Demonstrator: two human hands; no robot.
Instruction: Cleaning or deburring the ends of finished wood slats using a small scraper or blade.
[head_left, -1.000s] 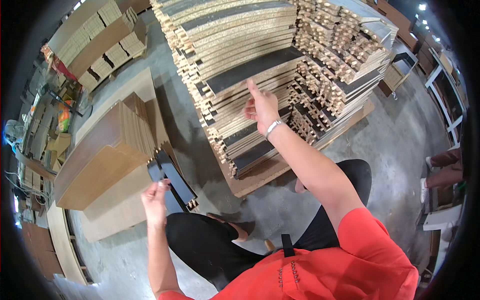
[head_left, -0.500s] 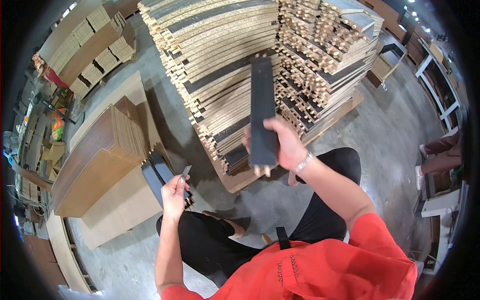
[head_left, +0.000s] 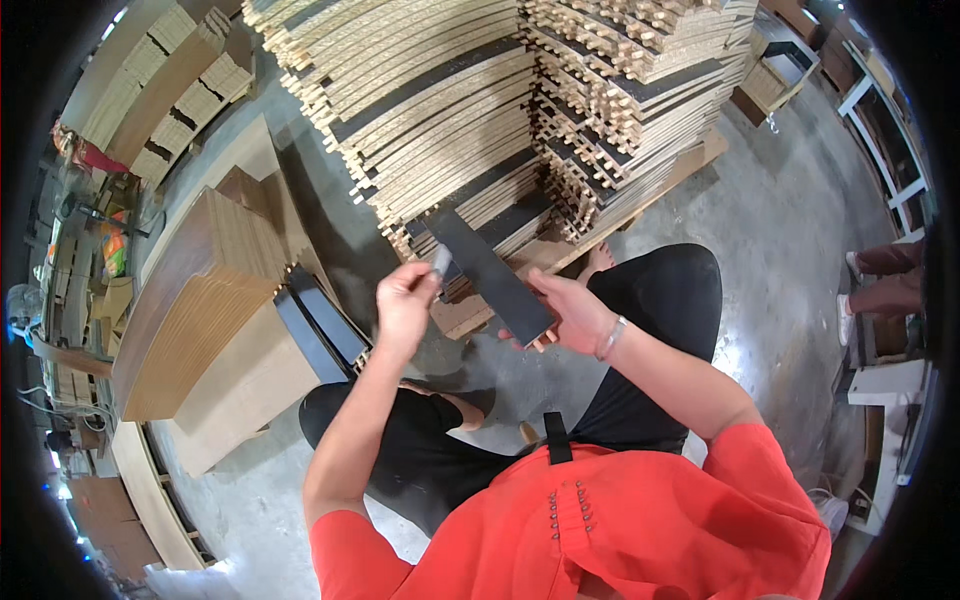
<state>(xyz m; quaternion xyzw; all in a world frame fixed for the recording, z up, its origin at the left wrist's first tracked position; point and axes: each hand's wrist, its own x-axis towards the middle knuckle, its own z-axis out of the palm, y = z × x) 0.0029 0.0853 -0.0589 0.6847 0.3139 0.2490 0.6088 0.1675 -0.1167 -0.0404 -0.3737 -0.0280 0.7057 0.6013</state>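
Note:
My right hand (head_left: 572, 312) grips the near end of a narrow dark board (head_left: 488, 274) with wooden dowels in its ends. The board slants from upper left to lower right in front of the big stack. Pinched in my left hand (head_left: 405, 300) is a small flat grey blade (head_left: 441, 260), blurred by motion, close to the board's left edge. Whether blade and board touch, I cannot tell. Two or more similar dark boards (head_left: 318, 325) with dowels lie beside my left knee.
A tall stack of dowelled boards (head_left: 440, 130) stands ahead on a pallet. To the left, curved brown panels (head_left: 190, 300) rest on a flat sheet (head_left: 240, 415). Another person's legs (head_left: 885, 275) show at the far right, near a white frame (head_left: 880, 150).
The dark board has come down nearer to me and tilted toward the left. My left hand has moved up and right with the blade, from beside the knee to the board's edge.

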